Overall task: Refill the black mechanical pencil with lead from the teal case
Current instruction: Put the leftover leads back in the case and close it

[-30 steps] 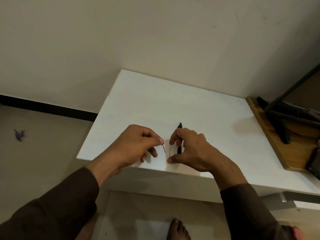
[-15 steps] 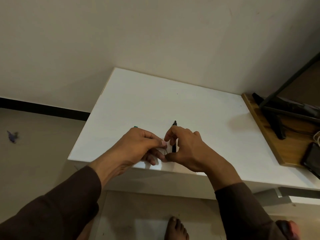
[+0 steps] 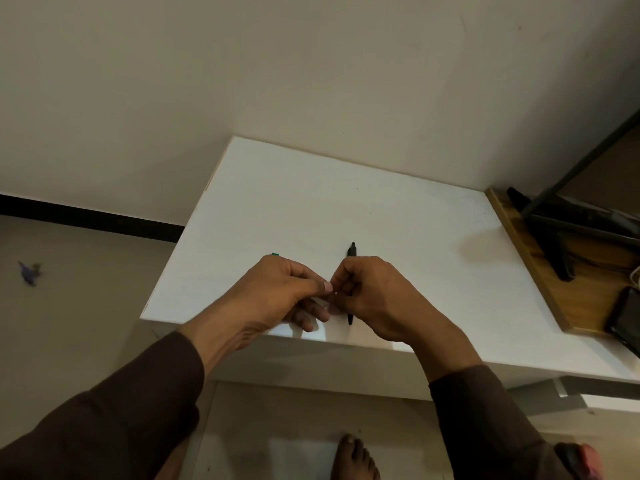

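Observation:
The black mechanical pencil (image 3: 352,251) runs through the fingers of my right hand (image 3: 377,299), its upper end sticking out beyond the knuckles and its tip (image 3: 350,318) showing below, near the front edge of the white table (image 3: 311,209). My left hand (image 3: 277,296) is pinched shut, thumb and forefinger touching the fingertips of my right hand. The lead between them is too thin to make out. Only a teal corner of the case (image 3: 275,254) peeks out behind my left hand.
A wooden board (image 3: 540,271) adjoins the table on the right, carrying a black stand (image 3: 557,244) and a dark flat device (image 3: 623,317). My bare foot (image 3: 353,459) is on the floor below. A small purple object (image 3: 29,271) lies on the floor at left.
My left hand, which held a thin lead apart from the right hand, has moved right until the fingertips of both hands meet. The lead is hidden now.

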Available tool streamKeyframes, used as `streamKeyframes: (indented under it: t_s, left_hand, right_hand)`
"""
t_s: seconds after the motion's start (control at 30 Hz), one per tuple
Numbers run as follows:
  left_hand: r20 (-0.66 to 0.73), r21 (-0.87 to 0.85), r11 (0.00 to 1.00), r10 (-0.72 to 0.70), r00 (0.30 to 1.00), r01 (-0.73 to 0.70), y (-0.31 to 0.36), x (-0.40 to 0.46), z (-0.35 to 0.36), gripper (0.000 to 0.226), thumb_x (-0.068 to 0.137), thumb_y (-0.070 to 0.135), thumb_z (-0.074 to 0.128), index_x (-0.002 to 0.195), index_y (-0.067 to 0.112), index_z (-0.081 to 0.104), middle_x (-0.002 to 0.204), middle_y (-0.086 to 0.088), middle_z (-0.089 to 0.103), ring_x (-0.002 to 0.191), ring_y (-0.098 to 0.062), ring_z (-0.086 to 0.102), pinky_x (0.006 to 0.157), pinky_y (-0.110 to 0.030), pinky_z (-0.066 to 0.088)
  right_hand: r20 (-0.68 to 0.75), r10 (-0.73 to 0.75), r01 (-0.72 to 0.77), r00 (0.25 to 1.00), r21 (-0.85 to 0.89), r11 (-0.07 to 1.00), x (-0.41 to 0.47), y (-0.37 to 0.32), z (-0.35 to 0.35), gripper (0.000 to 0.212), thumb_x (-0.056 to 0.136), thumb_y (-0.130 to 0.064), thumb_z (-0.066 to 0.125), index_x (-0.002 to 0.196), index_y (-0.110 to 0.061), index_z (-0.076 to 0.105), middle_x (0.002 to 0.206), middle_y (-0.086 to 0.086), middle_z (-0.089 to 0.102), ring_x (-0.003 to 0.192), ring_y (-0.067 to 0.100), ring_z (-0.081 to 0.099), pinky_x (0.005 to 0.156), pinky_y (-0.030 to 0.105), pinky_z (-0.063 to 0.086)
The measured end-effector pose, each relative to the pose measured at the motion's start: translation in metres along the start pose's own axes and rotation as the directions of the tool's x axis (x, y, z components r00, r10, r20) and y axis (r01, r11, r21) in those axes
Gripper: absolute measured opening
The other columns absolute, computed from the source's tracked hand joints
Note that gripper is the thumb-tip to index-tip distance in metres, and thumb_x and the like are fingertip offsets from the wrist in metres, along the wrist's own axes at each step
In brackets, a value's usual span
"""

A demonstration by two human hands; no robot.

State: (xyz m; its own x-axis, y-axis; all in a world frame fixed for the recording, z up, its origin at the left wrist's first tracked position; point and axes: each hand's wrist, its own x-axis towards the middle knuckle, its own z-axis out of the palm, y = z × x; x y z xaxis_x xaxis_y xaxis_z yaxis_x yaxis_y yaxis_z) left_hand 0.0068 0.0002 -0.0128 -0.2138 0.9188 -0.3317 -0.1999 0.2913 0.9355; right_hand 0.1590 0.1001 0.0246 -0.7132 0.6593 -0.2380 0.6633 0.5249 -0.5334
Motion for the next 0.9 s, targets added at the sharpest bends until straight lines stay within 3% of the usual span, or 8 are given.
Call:
streamKeyframes:
  t_s: [0.1,0.17,0.33,0.57,0.7,0.83,0.9]
  left_hand:
    - [-0.085,0.044,0.998,0.057,0.995,-0.054,0.003,-0.001,-0.007,0.015,0.093,0.007,0.071,0.083,0.004,0.083,0.087,-0.013,0.083,0.066,-0.024,0.076,0.051,-0.028,0.058]
    - [-0.133,0.062,0.995,0.09,0.987,-0.082,0.007,-0.002,-0.013,0.016,0.093,0.011,0.072,0.082,0.009,0.084,0.088,-0.008,0.083,0.065,-0.02,0.075,0.051,-0.028,0.057]
    - [-0.183,0.024,0.991,0.135,0.974,-0.133,0.014,-0.005,-0.025,0.011,0.09,0.019,0.076,0.085,0.014,0.085,0.09,-0.006,0.083,0.065,-0.017,0.071,0.053,-0.029,0.055]
    - [-0.175,0.021,0.984,0.179,0.968,-0.178,0.014,-0.006,-0.024,0.01,0.088,0.023,0.079,0.085,0.015,0.086,0.086,-0.002,0.081,0.064,-0.012,0.068,0.054,-0.027,0.054]
    - [-0.181,-0.033,0.98,0.188,0.965,-0.197,0.014,-0.006,-0.024,0.011,0.086,0.023,0.079,0.085,0.014,0.086,0.082,0.0,0.081,0.064,-0.01,0.065,0.054,-0.025,0.053]
    - [-0.203,-0.137,0.974,0.152,0.967,-0.182,0.013,-0.004,-0.025,0.012,0.082,0.02,0.082,0.084,0.009,0.086,0.091,-0.016,0.079,0.068,-0.014,0.061,0.055,-0.028,0.051]
    - [-0.207,-0.168,0.969,0.147,0.967,-0.183,0.013,-0.002,-0.026,0.014,0.081,0.019,0.083,0.084,0.006,0.085,0.094,-0.02,0.078,0.068,-0.015,0.06,0.055,-0.028,0.05]
  right_hand:
    - [-0.036,0.019,-0.017,0.999,0.047,0.999,0.001,0.003,-0.005,0.013,0.084,-0.011,0.08,0.094,-0.02,0.077,0.082,-0.006,0.075,0.076,0.003,0.069,0.066,0.008,0.05]
    - [-0.09,0.015,-0.005,0.996,0.108,0.994,0.0,0.005,-0.008,0.013,0.085,-0.017,0.081,0.097,-0.02,0.081,0.084,-0.01,0.076,0.076,-0.004,0.067,0.063,0.001,0.044]
    - [-0.218,0.019,0.078,0.976,0.428,0.9,-0.004,-0.004,-0.006,0.01,0.089,-0.023,0.077,0.099,-0.022,0.08,0.077,-0.012,0.08,0.082,-0.01,0.071,0.068,-0.002,0.044]
    - [-0.286,0.107,0.068,0.952,0.541,0.838,-0.001,-0.021,0.001,0.02,0.087,-0.03,0.079,0.101,-0.024,0.066,0.076,-0.014,0.08,0.083,-0.009,0.07,0.071,0.019,0.044]
    - [-0.28,0.103,0.072,0.955,0.552,0.831,-0.001,-0.022,0.002,0.022,0.086,-0.031,0.08,0.102,-0.022,0.067,0.077,-0.014,0.081,0.083,-0.011,0.07,0.067,0.011,0.043]
    - [-0.291,0.105,0.084,0.951,0.57,0.818,0.001,-0.023,0.003,0.024,0.083,-0.032,0.082,0.101,-0.02,0.069,0.078,-0.012,0.081,0.083,-0.01,0.072,0.062,-0.002,0.043]
    - [-0.293,0.1,0.095,0.951,0.582,0.808,0.001,-0.025,0.003,0.026,0.082,-0.031,0.083,0.101,-0.019,0.07,0.077,-0.011,0.081,0.081,-0.009,0.072,0.063,-0.002,0.043]
